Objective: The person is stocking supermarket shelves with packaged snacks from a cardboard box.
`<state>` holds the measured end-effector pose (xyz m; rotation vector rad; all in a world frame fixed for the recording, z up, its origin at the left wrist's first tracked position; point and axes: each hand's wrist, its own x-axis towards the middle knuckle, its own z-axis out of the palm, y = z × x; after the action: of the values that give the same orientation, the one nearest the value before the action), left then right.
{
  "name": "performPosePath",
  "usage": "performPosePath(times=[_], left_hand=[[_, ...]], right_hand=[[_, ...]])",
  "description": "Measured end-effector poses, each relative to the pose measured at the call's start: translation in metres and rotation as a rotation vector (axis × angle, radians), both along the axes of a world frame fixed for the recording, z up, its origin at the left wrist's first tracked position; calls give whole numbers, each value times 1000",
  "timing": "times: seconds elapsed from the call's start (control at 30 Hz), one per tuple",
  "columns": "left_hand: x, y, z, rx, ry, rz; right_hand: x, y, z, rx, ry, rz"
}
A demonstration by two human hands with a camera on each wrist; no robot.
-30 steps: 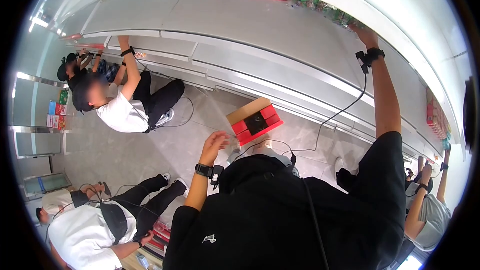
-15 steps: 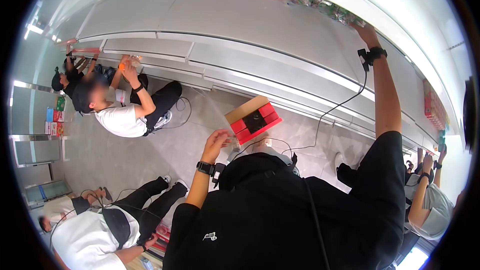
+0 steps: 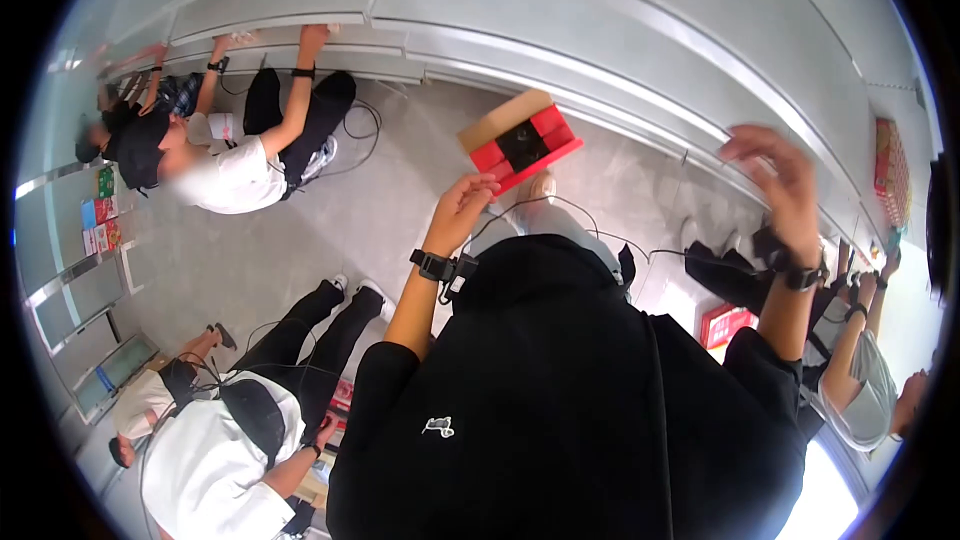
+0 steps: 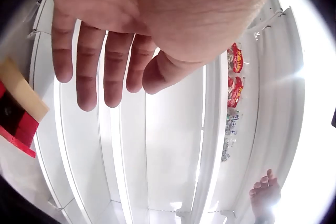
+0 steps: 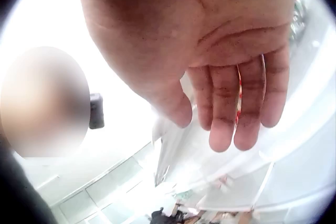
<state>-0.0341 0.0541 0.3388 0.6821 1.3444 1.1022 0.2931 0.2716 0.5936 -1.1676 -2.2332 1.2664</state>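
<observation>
One open red cardboard box (image 3: pixel 545 160) on the floor (image 3: pixel 420 130) — probably light and fairly stiff, best taken by opposite side walls rather than the bendier brown flap (image 3: pixel 506 120) — with left hand (image 3: pixel 463 210) and right hand (image 3: pixel 785 185) apart, empty, fingers loosely extended.

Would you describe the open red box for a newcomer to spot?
Find the long white shelves, then the grey floor beside them. In the head view, the box lies just past the left hand. Its raised tan flap and black centre set it apart from the red box near the right forearm.
</observation>
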Motion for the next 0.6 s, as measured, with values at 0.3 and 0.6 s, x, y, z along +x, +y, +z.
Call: performPosePath(times=[0.3,0.6], left_hand=[[-16,-29,-13,-120,191,-124],[-35,-41,-57,-154,364,-197]], right_hand=[[-64,-80,-250,-451,-162,407],[-98,-99,-453,-367,-301,397]])
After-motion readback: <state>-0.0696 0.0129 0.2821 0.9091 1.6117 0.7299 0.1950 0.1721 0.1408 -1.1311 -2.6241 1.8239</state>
